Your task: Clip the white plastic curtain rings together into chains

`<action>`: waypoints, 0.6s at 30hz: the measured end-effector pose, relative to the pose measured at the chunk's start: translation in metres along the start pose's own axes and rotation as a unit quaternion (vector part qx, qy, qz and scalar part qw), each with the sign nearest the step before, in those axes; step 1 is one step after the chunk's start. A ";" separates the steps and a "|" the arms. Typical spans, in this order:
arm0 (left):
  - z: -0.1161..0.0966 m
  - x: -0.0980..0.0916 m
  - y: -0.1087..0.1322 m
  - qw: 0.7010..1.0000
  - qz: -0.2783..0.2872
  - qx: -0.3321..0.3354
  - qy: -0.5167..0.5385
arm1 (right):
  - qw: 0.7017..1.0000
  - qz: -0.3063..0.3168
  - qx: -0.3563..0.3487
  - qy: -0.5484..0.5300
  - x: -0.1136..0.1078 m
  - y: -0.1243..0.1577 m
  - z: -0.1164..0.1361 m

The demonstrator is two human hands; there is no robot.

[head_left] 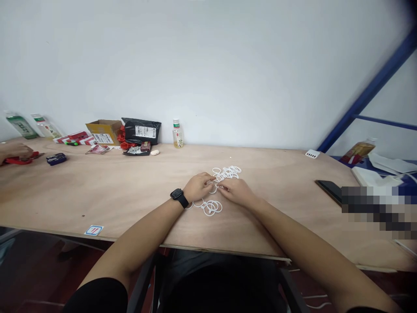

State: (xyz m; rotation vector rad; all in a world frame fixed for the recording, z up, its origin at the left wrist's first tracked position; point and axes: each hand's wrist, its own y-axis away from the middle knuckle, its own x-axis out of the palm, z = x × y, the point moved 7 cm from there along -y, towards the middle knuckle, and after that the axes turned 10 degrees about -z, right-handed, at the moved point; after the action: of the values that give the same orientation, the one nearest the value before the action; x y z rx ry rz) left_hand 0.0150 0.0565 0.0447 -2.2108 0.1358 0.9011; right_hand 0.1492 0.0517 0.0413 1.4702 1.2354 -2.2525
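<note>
My left hand (198,187), with a black watch (179,198) on its wrist, and my right hand (237,191) meet at the middle of the wooden table (114,191). Both pinch a small white ring (215,188) between their fingertips. Several loose white rings (228,172) lie just beyond the hands. Another small bunch of white rings (210,207) lies close in front of my left wrist.
A black phone (329,190) lies at the right. A small bottle (177,134), a black parcel bag (141,130), a cardboard box (104,131) and red packets stand along the wall. Another person's hand (13,152) rests at the far left beside a dark case (56,159).
</note>
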 end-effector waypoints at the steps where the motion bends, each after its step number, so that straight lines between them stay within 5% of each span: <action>1: -0.001 0.001 0.000 1.000 0.007 0.000 0.003 | 0.999 -0.022 0.003 -0.024 -0.004 0.000 0.000; 5: -0.004 0.000 -0.001 1.000 0.008 0.003 0.014 | 0.988 -0.070 0.046 -0.132 -0.011 -0.001 -0.002; 12: -0.010 -0.008 -0.001 0.997 -0.048 0.047 0.029 | 0.950 -0.039 0.152 -0.270 0.001 -0.002 -0.008; 18: -0.021 -0.010 -0.001 0.994 -0.065 0.089 0.008 | 0.912 -0.075 0.202 -0.350 0.004 -0.003 -0.012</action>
State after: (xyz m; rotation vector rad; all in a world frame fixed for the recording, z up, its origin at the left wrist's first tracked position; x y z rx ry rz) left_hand 0.0198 0.0414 0.0614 -2.0373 0.0764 0.7700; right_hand 0.1533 0.0634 0.0376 0.5190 0.6960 -2.8706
